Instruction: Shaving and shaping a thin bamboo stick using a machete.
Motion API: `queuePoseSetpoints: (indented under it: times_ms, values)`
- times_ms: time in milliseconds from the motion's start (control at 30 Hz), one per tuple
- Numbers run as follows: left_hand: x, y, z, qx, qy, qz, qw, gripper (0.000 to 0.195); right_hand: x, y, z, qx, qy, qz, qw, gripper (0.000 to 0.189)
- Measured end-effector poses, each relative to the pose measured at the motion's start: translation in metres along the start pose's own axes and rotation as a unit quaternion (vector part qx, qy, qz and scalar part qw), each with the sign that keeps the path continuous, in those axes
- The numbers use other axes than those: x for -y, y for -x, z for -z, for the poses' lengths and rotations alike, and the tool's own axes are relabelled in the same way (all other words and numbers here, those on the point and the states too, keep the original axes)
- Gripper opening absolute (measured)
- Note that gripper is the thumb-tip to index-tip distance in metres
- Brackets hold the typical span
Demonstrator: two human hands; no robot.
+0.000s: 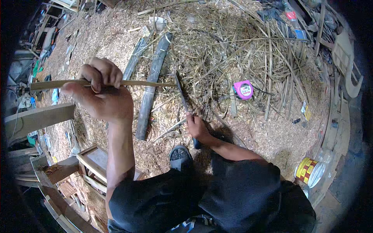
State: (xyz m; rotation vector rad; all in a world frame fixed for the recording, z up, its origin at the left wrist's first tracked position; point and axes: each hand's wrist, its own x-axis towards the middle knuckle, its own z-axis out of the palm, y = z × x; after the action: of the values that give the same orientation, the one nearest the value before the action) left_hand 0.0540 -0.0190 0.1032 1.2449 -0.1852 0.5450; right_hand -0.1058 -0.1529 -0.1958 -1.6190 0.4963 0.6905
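My left hand (105,90) is raised, its fingers wrapped around a long thin strip of wood or bamboo (140,83). The strip runs nearly level, one end past my thumb at the left and the other end tapering toward the right. My right hand (196,128) grips a knife with a long dark blade (181,91), pointing up and slightly left. The strip's right end meets the blade near its tip; I cannot tell whether they touch. Beyond my hands, a grey weathered board (154,84) lies on the shavings.
A pink tape measure (243,90) sits on the shavings to the right, beside a heap of thin split strips (233,55). A yellow-and-red tin (309,172) stands at the lower right. A wooden frame (93,164) is by my left arm. My shoe (180,157) is below the knife.
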Motion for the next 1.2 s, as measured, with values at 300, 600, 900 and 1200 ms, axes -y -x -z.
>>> queuePoseSetpoints:
  times_ms: [300, 600, 900, 1200]
  values:
    - [0.007, 0.006, 0.019, 0.164, 0.301, 0.033, 0.939, 0.068, 0.167, 0.077, 0.013, 0.063, -0.02, 0.271, 0.96, 0.036]
    - [-0.001, 0.023, 0.007, 0.093, 0.236, 0.066, 0.965, 0.074, 0.107, 0.023, 0.018, 0.031, 0.108, 0.292, 0.95, 0.021]
    - [0.003, 0.017, 0.007, 0.026, 0.192, 0.04, 0.98, 0.072, 0.089, 0.014, 0.011, -0.004, 0.05, 0.228, 0.972, 0.032]
    - [0.002, 0.01, 0.006, -0.001, 0.141, 0.021, 0.99, 0.071, 0.083, 0.021, 0.01, -0.024, 0.108, 0.259, 0.96, 0.037]
